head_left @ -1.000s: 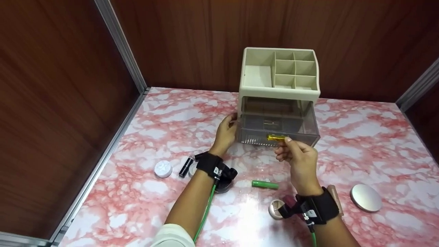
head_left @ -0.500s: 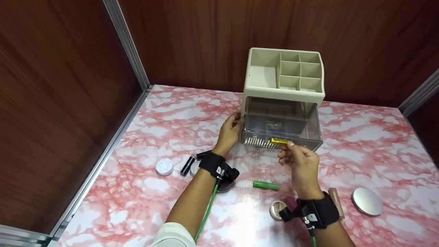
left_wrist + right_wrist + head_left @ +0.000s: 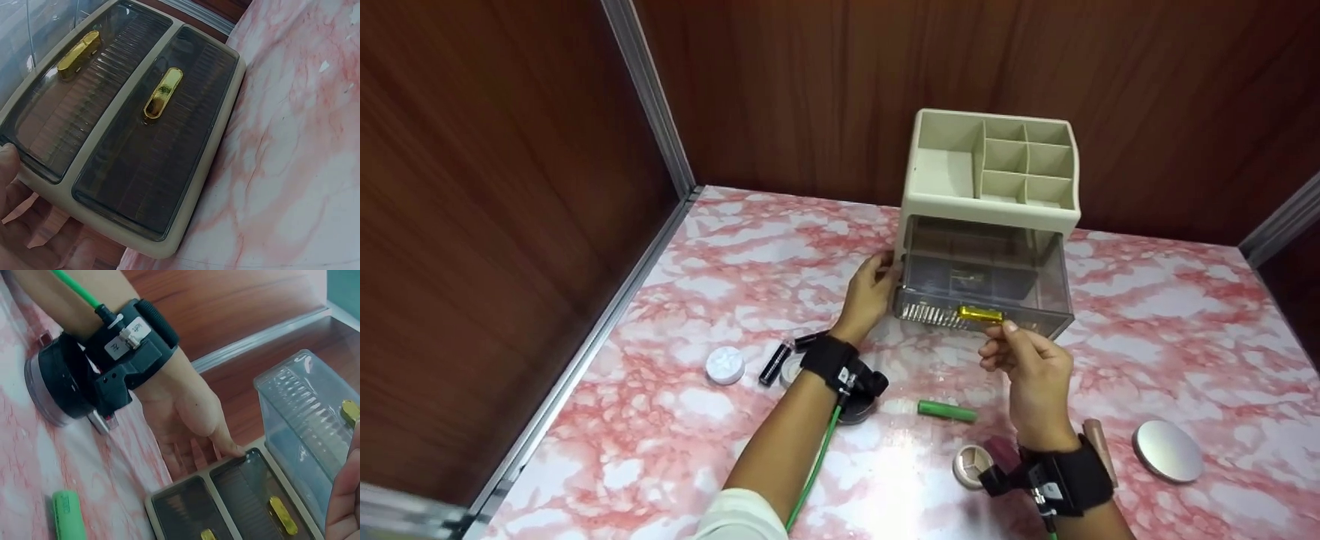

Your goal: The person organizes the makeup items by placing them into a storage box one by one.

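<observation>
A cream cosmetics organizer (image 3: 994,206) stands toward the back, its clear grey top drawer (image 3: 1054,274) pulled out. Thumb and fingers of my right hand (image 3: 1039,375) pinch the right end of that drawer's gold handle (image 3: 979,313). My left hand (image 3: 870,296) braces the organizer's left side. In the left wrist view, the left fingers lie along the cream frame, beside two closed lower drawers with gold handles (image 3: 163,93). The right wrist view shows the left thumb on the frame edge and part of the right hand (image 3: 346,495) at the pulled-out drawer's handle (image 3: 350,412).
A green tube (image 3: 947,411) lies in front of the organizer. Around my right forearm are a three-part compact (image 3: 972,465), a pinkish tube (image 3: 1099,450) and a silver round case (image 3: 1168,451). A white round jar (image 3: 725,365) and black tubes (image 3: 776,363) lie left.
The head view has shifted, so the organizer sits slightly farther right and lower. The drawer stays out, with the right hand at its handle and the left hand at the organizer's side.
</observation>
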Demonstrator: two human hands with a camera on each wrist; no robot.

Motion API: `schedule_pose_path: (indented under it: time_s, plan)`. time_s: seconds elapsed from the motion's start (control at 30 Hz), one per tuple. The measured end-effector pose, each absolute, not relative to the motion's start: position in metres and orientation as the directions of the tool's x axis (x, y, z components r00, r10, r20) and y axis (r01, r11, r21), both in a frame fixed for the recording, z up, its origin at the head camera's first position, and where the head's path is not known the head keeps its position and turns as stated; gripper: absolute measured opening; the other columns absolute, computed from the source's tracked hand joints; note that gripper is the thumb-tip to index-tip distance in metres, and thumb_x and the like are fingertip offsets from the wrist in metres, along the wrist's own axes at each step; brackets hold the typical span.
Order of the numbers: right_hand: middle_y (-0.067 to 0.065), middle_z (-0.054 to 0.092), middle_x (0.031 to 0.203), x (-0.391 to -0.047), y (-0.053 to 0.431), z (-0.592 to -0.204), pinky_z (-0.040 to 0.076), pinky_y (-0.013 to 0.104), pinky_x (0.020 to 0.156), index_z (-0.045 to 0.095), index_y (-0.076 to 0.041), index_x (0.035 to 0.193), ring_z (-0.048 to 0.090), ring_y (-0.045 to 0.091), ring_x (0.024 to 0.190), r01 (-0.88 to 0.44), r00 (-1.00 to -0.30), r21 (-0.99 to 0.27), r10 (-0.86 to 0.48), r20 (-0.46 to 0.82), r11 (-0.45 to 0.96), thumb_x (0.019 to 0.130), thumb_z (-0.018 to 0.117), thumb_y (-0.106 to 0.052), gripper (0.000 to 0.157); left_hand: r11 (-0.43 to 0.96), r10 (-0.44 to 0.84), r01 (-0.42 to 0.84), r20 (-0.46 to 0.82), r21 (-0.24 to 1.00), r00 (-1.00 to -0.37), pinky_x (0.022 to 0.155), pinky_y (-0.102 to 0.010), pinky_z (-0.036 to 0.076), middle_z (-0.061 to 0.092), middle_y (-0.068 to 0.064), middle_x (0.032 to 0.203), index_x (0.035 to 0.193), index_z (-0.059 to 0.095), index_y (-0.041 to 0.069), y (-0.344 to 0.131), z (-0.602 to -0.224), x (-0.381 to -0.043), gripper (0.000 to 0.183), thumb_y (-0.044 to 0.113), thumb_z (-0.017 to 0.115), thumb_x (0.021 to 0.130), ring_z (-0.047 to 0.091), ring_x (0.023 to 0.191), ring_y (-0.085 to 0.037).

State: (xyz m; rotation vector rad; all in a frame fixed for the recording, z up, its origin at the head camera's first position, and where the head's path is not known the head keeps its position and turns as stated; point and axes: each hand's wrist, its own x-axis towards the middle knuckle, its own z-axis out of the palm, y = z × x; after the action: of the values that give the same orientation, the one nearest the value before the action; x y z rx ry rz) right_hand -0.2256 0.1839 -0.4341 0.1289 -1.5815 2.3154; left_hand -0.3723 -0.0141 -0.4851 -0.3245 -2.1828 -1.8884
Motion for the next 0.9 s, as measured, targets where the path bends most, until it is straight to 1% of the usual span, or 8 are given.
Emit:
schedule_pose_path:
  time_s: [0.13, 0.2, 0.37, 0.43, 0.57, 0.63, 0.77, 0.9]
  plan:
    - [0.020, 0.066, 0.071, -0.221, 0.199, -0.432, 0.054, 0.029, 0.056, 0.063, 0.021, 0.088, 0.063, 0.021, 0.059, -0.381, -0.918, -0.865, 0.242, 0.313, -0.327, 0.098, 0.057, -0.004, 0.027, 0.120, 0.010, 0.314, 0.315, 0.942, -0.949, 0.087, -0.028, 0.048, 0.062, -0.008, 0.111, 0.122, 0.062, 0.004, -0.015, -0.485, -0.370, 0.027, 0.019, 0.055, 0.101, 0.061, 0.099, -0.018]
    - [0.020, 0.066, 0.071, -0.218, 0.209, -0.430, 0.054, 0.029, 0.057, 0.063, 0.020, 0.088, 0.063, 0.021, 0.059, -0.418, -0.902, -0.847, 0.263, 0.343, -0.327, 0.098, 0.057, -0.003, 0.025, 0.114, 0.009, 0.314, 0.315, 0.943, -0.949, 0.087, -0.029, 0.048, 0.062, -0.008, 0.111, 0.124, 0.061, 0.004, -0.015, -0.485, -0.370, 0.028, 0.019, 0.055, 0.101, 0.060, 0.099, -0.018]
    - [0.022, 0.066, 0.071, -0.206, 0.237, -0.427, 0.055, 0.029, 0.055, 0.062, 0.023, 0.089, 0.064, 0.022, 0.057, -0.510, -0.857, -0.762, 0.314, 0.409, -0.399, 0.097, 0.055, 0.004, 0.022, 0.108, 0.022, 0.304, 0.303, 0.947, -0.953, 0.088, -0.028, 0.048, 0.062, -0.007, 0.111, 0.124, 0.061, 0.005, -0.011, -0.485, -0.371, 0.028, 0.019, 0.054, 0.101, 0.060, 0.101, -0.017]
    - [0.025, 0.066, 0.072, -0.201, 0.246, -0.428, 0.055, 0.030, 0.054, 0.059, 0.027, 0.090, 0.064, 0.025, 0.057, -0.531, -0.845, -0.726, 0.338, 0.415, -0.437, 0.096, 0.055, 0.007, 0.021, 0.104, 0.030, 0.303, 0.302, 0.947, -0.953, 0.088, -0.029, 0.048, 0.062, -0.006, 0.112, 0.124, 0.061, 0.005, -0.010, -0.485, -0.371, 0.028, 0.020, 0.054, 0.101, 0.060, 0.101, -0.017]
    - [0.028, 0.065, 0.073, -0.189, 0.258, -0.433, 0.054, 0.031, 0.053, 0.056, 0.030, 0.091, 0.064, 0.027, 0.057, -0.556, -0.826, -0.701, 0.394, 0.404, -0.446, 0.094, 0.056, 0.009, 0.022, 0.108, 0.037, 0.300, 0.298, 0.948, -0.954, 0.088, -0.029, 0.048, 0.063, -0.007, 0.112, 0.124, 0.062, 0.005, -0.010, -0.486, -0.370, 0.029, 0.021, 0.054, 0.102, 0.060, 0.099, -0.017]
    - [0.030, 0.064, 0.075, -0.184, 0.262, -0.436, 0.055, 0.031, 0.054, 0.053, 0.033, 0.092, 0.064, 0.027, 0.058, -0.567, -0.816, -0.704, 0.405, 0.412, -0.427, 0.094, 0.056, 0.010, 0.023, 0.111, 0.034, 0.298, 0.296, 0.948, -0.955, 0.088, -0.029, 0.048, 0.063, -0.007, 0.113, 0.124, 0.061, 0.004, -0.010, -0.487, -0.370, 0.028, 0.020, 0.054, 0.102, 0.060, 0.099, -0.017]
    - [0.028, 0.066, 0.080, -0.171, 0.267, -0.444, 0.055, 0.029, 0.056, 0.051, 0.034, 0.094, 0.064, 0.025, 0.061, -0.563, -0.803, -0.767, 0.424, 0.420, -0.307, 0.095, 0.056, 0.007, 0.027, 0.130, 0.026, 0.300, 0.299, 0.945, -0.954, 0.088, -0.028, 0.047, 0.062, -0.007, 0.116, 0.126, 0.060, 0.004, -0.011, -0.487, -0.371, 0.029, 0.019, 0.053, 0.102, 0.060, 0.099, -0.017]
    - [0.025, 0.066, 0.079, -0.156, 0.269, -0.455, 0.056, 0.028, 0.060, 0.055, 0.030, 0.095, 0.065, 0.023, 0.063, -0.463, -0.819, -0.876, 0.443, 0.365, -0.135, 0.096, 0.057, 0.002, 0.027, 0.125, 0.035, 0.300, 0.298, 0.946, -0.954, 0.089, -0.028, 0.047, 0.061, -0.008, 0.118, 0.127, 0.059, 0.004, -0.012, -0.487, -0.372, 0.031, 0.020, 0.053, 0.102, 0.060, 0.101, -0.017]
